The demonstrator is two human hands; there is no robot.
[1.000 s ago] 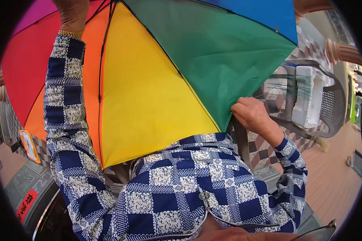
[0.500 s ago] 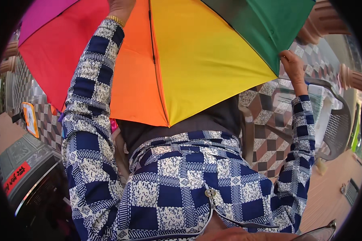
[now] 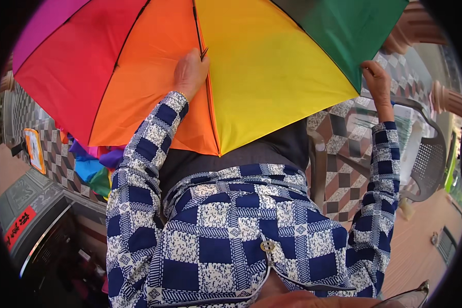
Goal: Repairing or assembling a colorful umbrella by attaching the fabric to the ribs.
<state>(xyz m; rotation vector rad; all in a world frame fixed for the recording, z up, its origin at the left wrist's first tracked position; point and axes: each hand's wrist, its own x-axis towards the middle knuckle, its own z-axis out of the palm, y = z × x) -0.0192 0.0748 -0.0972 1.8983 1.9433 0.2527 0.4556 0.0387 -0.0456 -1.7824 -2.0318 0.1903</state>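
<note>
A rainbow umbrella (image 3: 272,77) is spread in front of me with its ribbed underside showing, over my dark-trousered lap. My left hand (image 3: 191,74) is closed at the dark rib along the orange and yellow seam. A small dark pointed piece sticks up by its fingertips; I cannot make out whether it is part of the rib. My right hand (image 3: 377,82) pinches the canopy's rim at the corner of the green panel. The umbrella's handle is out of view.
On the left lies a heap of multicoloured cloth (image 3: 95,164) beside an orange-edged panel (image 3: 34,150). A grey plastic chair (image 3: 426,159) stands at the right on the patterned tile floor (image 3: 339,174). Pinkish columns (image 3: 413,25) rise beyond.
My left hand has come down and to the right, from the upper red and orange panels to the orange-yellow seam. My right hand has stayed at the green corner.
</note>
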